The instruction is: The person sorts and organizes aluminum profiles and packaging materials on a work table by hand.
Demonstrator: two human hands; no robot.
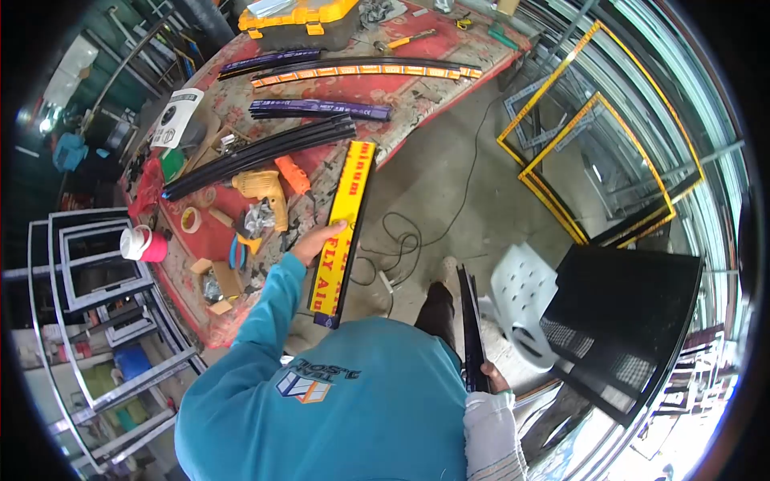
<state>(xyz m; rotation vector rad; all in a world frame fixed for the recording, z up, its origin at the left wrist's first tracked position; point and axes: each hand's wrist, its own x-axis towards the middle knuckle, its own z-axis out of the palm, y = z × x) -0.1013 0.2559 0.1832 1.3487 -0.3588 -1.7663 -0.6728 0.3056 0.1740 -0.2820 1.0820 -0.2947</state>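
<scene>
My left hand (321, 242) is closed around an aluminium profile (345, 216) with a yellow label and red lettering. It is held up near the table's edge, with one dark long side showing. Low on my right side, my right hand (495, 377) is wrapped round dark profile strips (472, 321) that point away from me; part of the grip is hidden by the sleeve. On the table nearest my left hand lie a yellow power drill (263, 192), an orange tool (293, 175) and a bundle of black profiles (265, 156).
The table (417, 120) has a red patterned cover and holds more profiles (321, 108), a yellow-black toolbox (301, 24) and a hammer (405, 40). A cable (405, 240) lies on the floor. To the right stand a white plastic chair (525, 297) and yellow frames (597, 104).
</scene>
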